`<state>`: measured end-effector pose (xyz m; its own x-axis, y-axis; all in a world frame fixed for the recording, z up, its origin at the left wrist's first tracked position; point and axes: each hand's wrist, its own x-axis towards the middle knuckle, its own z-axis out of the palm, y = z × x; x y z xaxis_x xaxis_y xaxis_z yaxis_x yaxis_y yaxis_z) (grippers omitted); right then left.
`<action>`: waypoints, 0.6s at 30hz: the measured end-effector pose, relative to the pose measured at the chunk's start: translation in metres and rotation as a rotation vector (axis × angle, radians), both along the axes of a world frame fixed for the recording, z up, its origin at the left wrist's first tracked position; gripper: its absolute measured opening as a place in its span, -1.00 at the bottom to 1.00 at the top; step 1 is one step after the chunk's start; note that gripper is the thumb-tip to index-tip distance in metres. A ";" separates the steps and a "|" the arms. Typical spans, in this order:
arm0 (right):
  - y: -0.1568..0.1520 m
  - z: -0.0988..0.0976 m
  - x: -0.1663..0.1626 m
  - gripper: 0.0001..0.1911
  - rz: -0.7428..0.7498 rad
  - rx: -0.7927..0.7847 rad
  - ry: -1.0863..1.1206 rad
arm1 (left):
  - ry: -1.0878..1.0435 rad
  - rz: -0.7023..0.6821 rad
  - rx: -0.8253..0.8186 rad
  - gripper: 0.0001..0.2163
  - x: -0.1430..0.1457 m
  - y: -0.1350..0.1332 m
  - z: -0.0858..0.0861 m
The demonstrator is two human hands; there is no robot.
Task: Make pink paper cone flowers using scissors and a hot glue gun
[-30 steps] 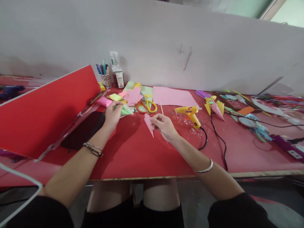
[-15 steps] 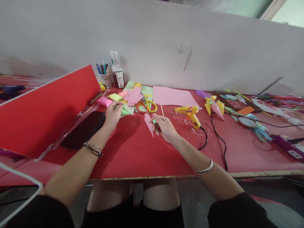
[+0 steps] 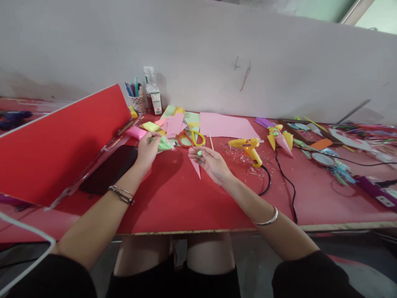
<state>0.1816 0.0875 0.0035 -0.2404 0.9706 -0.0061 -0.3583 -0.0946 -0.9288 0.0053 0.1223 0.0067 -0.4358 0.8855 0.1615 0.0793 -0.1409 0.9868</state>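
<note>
My left hand [image 3: 148, 147] rests on the red table [image 3: 173, 198] with its fingers curled onto a pale green lump of clay [image 3: 163, 144]. My right hand [image 3: 211, 162] is turned palm up above the table, fingers partly spread, with a tiny green ball [image 3: 199, 153] lying on the fingertips. A pink paper cone [image 3: 196, 166] points down from under that hand's fingers. Orange and yellow scissors [image 3: 190, 138] lie just beyond both hands.
A yellow glue gun [image 3: 247, 148] with a black cord lies right of my right hand. A red board [image 3: 58, 140] leans at the left. Pink paper sheet [image 3: 223, 125], a pen cup [image 3: 138, 100], a bottle [image 3: 152, 92] and finished cones [image 3: 281, 139] sit further back.
My right hand has turned from a closed pinch to palm up and stretched its fingers, so the small green ball now shows on them. My left hand has stayed still.
</note>
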 end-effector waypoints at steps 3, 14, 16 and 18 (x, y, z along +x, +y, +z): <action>0.000 -0.001 0.001 -0.90 -0.019 0.022 -0.120 | -0.006 0.002 -0.004 -0.93 0.001 -0.001 0.001; 0.002 -0.004 0.002 -0.88 -0.035 0.022 -0.023 | 0.005 0.003 0.004 -0.94 0.000 -0.001 0.001; 0.002 -0.003 0.002 -0.89 -0.049 0.040 -0.045 | -0.006 0.000 0.010 -0.94 0.000 0.000 0.000; 0.001 -0.003 0.002 -0.90 -0.073 0.082 -0.132 | -0.006 0.007 0.010 -0.94 0.000 0.000 0.000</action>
<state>0.1839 0.0890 0.0004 -0.1717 0.9840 0.0466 -0.2358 0.0049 -0.9718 0.0052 0.1227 0.0071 -0.4434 0.8806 0.1672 0.0741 -0.1499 0.9859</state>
